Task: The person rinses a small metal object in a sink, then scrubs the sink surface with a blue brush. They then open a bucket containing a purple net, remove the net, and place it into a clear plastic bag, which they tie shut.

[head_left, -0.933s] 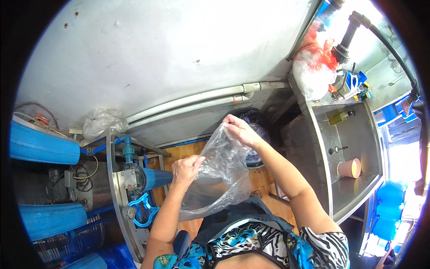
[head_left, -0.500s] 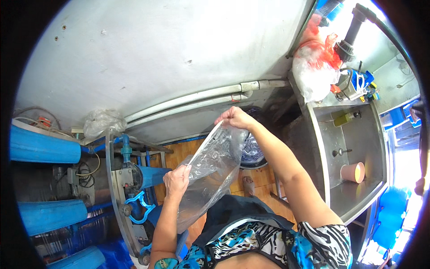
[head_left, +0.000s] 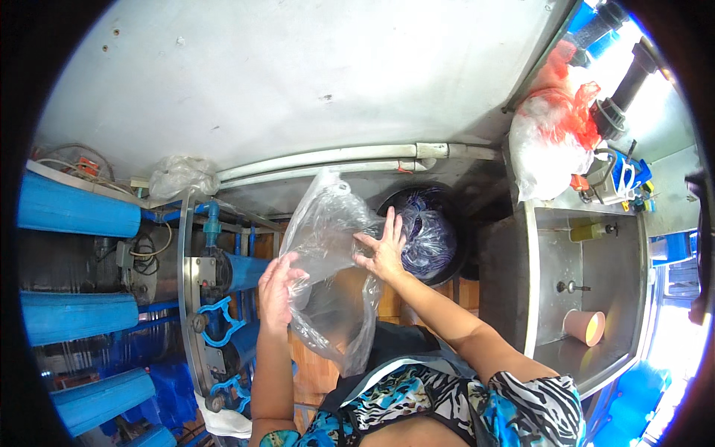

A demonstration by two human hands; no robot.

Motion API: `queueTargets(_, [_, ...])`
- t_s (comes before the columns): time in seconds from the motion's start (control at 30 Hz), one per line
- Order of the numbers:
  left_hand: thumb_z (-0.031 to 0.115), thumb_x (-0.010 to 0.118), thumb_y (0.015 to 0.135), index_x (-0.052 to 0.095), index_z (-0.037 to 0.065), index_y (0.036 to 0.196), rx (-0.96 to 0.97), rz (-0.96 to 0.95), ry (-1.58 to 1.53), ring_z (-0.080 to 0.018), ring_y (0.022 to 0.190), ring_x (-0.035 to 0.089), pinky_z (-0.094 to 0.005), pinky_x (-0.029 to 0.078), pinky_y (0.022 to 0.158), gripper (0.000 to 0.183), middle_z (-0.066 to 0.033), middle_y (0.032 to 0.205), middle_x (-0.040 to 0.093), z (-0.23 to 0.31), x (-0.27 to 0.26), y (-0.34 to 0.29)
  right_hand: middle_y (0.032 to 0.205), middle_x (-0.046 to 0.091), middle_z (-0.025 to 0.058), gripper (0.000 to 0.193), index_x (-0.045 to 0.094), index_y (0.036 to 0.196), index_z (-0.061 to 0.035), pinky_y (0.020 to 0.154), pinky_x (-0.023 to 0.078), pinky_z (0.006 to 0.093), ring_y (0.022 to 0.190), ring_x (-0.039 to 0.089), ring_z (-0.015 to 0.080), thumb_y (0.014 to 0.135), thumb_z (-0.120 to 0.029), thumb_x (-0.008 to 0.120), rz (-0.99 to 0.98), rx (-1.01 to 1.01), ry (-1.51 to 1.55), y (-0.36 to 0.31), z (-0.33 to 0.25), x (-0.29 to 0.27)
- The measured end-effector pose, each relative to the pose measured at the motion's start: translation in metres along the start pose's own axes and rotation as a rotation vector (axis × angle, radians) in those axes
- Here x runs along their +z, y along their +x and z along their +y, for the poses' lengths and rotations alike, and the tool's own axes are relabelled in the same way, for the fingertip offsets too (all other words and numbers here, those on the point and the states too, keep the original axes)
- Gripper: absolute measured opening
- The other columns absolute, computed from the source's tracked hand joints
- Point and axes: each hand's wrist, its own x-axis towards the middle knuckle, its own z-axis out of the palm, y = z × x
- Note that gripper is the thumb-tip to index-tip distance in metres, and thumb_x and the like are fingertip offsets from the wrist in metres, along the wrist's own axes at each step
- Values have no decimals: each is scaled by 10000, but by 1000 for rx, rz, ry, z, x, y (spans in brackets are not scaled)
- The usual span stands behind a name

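Observation:
A large clear plastic bag point(head_left: 328, 223) is spread in front of me, its lower part hanging toward my waist. My left hand point(head_left: 277, 290) grips the bag's left edge between thumb and fingers. On its other side, my right hand point(head_left: 383, 249) has its fingers spread and touches the bag's right part without closing on it. Just beyond that hand stands a round black bin point(head_left: 463, 246). Inside the bin is a dark bluish bundle point(head_left: 426, 231) under shiny clear plastic.
To the left, a metal frame point(head_left: 192, 298) carries blue cylinders point(head_left: 78, 316) and blue clamps point(head_left: 216, 322). On the right, a steel sink point(head_left: 530, 283) holds a pink cup point(head_left: 585, 328). A red-and-white plastic bag point(head_left: 551, 141) sits behind it. White pipes point(head_left: 335, 158) run along the wall.
My right hand has come down toward me and spread its fingers, leaving the bag's stretched rim. The bag has opened wider and its top now stands up to the left of the bin.

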Motion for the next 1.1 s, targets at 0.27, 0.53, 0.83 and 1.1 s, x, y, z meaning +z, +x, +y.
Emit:
queueTargets(0.27, [-21, 611, 756, 650, 93, 1180, 587, -583, 638, -162, 800, 563, -299, 471, 700, 441, -97, 1082, 562, 21, -40, -3, 1493, 87, 334, 1172, 58, 1515, -153, 911, 487, 439, 1295, 363, 408, 669, -371, 838, -420, 506, 708, 38, 43, 9])
queueTargets(0.53, [-3, 601, 743, 416, 67, 1356, 422, 397, 1476, -445, 954, 586, -475, 486, 839, 644, -243, 1200, 478, 14, -48, 25, 1513, 48, 311, 669, 517, 1273, -125, 968, 451, 408, 1282, 401, 422, 662, 146, 522, 44, -346, 435, 70, -12, -45])
queueTargets(0.83, [27, 602, 766, 485, 106, 1281, -313, -98, 1818, -376, 1163, 534, -454, 463, 941, 534, -212, 1276, 528, -87, -107, 18, 1499, 259, 207, 654, 268, 1469, -152, 1055, 371, 411, 1257, 453, 369, 850, -114, 472, -1179, -52, -242, -93, 95, 31])
queueTargets(1.1, [53, 645, 748, 600, 237, 1247, -486, -290, 1774, -326, 1214, 514, -401, 446, 987, 534, -142, 1268, 574, -77, -100, 15, 916, 689, 142, 167, 705, 825, -54, 824, 496, 364, 922, 634, 198, 711, -173, 728, -690, 387, 400, -39, 150, -24])
